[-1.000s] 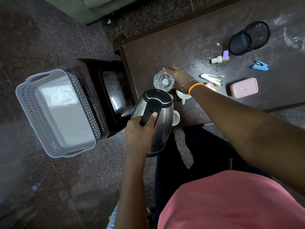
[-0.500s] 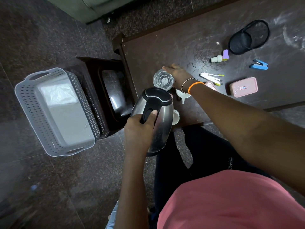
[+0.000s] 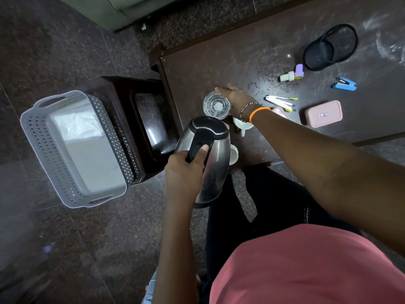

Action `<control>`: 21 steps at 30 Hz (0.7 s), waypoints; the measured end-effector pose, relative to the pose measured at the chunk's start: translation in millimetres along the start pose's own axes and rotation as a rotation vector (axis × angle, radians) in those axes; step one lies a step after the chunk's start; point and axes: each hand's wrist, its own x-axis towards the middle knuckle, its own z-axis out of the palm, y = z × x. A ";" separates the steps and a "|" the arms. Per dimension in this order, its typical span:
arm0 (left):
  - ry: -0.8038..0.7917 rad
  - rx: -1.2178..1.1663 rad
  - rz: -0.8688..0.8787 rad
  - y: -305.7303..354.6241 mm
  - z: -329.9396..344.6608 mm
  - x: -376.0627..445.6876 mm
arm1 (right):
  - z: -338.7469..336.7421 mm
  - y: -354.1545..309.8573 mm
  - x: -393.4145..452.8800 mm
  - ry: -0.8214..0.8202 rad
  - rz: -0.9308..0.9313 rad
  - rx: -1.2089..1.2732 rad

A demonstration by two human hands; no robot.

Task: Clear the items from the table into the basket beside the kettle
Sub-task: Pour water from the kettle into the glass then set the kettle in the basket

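Basket (image 3: 74, 150) showing pale grey, walls perforated in diamond lattice. Kettle (image 3: 206, 159) gleaming brushed steel, lid and handle black. Glass (image 3: 217, 105) reading clear. Table (image 3: 219, 69) showing dark brown with pale scuff streaks. Mesh cup (image 3: 329, 47) showing black. Stapler (image 3: 345, 83) showing bright blue. Flat case (image 3: 323, 114) showing pink, small label possibly red and blue. Small bottle (image 3: 299, 71) showing lilac beside white cap (image 3: 287, 76). Wristband (image 3: 258, 111) glowing orange. Shirt (image 3: 306, 268) showing salmon pink. Floor (image 3: 65, 40) showing dark speckled stone.
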 end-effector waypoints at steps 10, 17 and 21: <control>0.010 -0.015 0.008 -0.5 0.6 3.2 | 0.0 0.5 1.0 -0.010 0.006 -0.002; 0.004 -0.029 0.021 -0.6 0.8 5.2 | -0.2 -0.5 -1.2 0.014 0.001 -0.020; 0.000 -0.036 0.027 0.3 -0.1 4.0 | -1.1 -0.9 -2.3 0.012 -0.008 -0.015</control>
